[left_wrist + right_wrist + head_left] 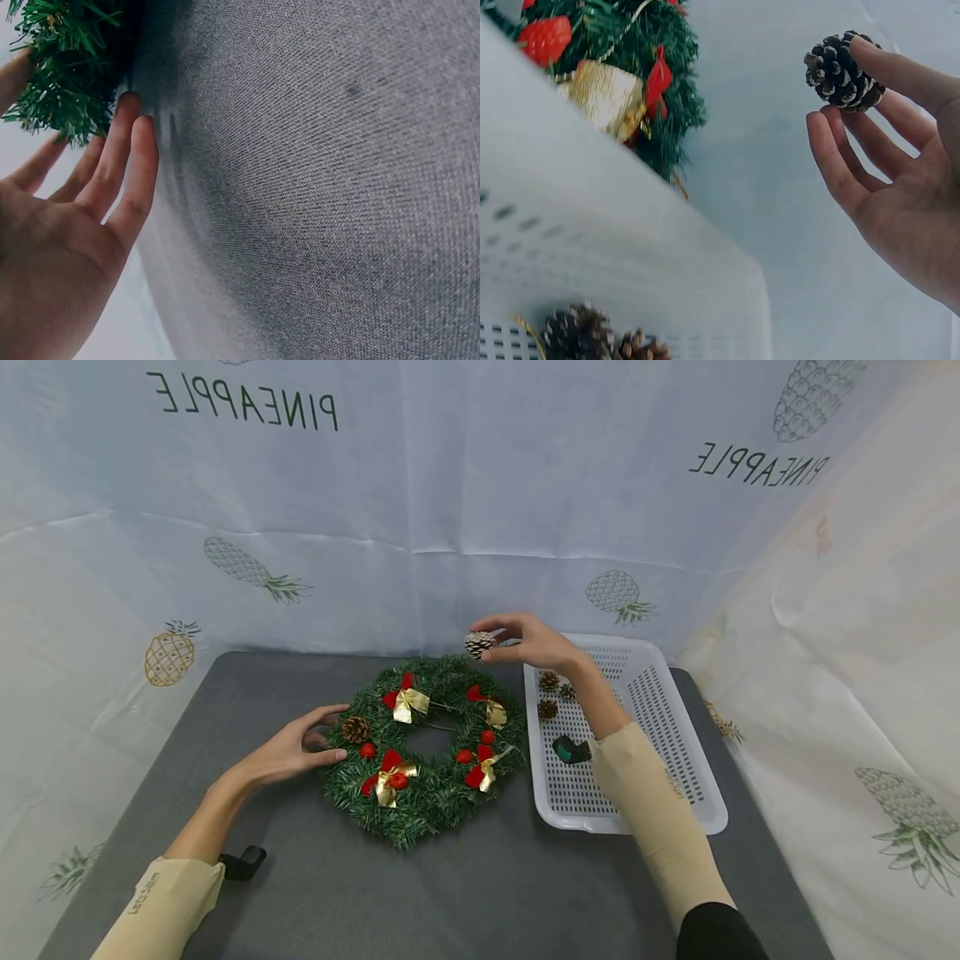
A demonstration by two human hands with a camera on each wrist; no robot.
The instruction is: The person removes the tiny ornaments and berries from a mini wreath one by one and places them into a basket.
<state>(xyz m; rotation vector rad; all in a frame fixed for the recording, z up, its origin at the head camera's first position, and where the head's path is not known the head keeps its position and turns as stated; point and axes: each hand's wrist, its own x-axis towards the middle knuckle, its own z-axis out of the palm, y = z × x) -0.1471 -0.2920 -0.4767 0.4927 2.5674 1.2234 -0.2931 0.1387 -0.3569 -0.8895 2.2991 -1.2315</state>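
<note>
A green wreath (442, 806) lies on the dark grey table, dressed with red and gold bows, red berries and a brown pine cone (356, 729) on its left side. My left hand (288, 750) rests at the wreath's left edge, thumb on the near side and fingers on the far side; in the left wrist view the fingers are nearly straight beside the green needles. Above the wreath's upper right, my right hand (534, 643) pinches a white-tipped pine cone (843, 72) between thumb and fingertips. The right wrist view shows it held clear of the wreath.
A white perforated basket (555, 818) stands right of the wreath, under my right forearm. Several small pine cones (548, 709) lie at its left side. Behind the table (465, 893) hangs a pale curtain (450, 485) with pineapple prints.
</note>
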